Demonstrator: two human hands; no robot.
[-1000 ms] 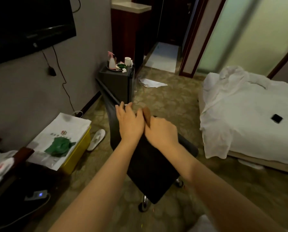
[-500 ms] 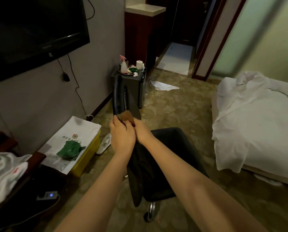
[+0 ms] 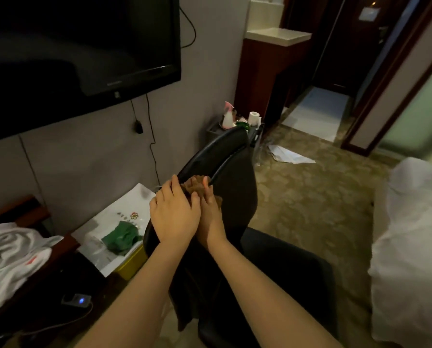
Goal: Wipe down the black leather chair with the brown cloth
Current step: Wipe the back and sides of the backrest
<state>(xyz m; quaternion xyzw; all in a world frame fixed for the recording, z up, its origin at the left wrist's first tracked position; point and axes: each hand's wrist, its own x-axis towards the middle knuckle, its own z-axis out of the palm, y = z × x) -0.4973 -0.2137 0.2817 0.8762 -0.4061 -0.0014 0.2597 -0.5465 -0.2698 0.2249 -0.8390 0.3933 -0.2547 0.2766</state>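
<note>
The left hand (image 3: 174,217) lies on the back of the black chair (image 3: 237,182), with its fingers out flat and touching the brown cloth (image 3: 193,187). Just beside it, the right hand (image 3: 209,217) has its fingers curled around the cloth and presses it on the chair back. I think the wiping is only partway, since the seat looks not yet wiped.

Both hands (image 3: 184,217) press brown cloth (image 3: 193,185) on black chair (image 3: 232,177) backrest.
</note>
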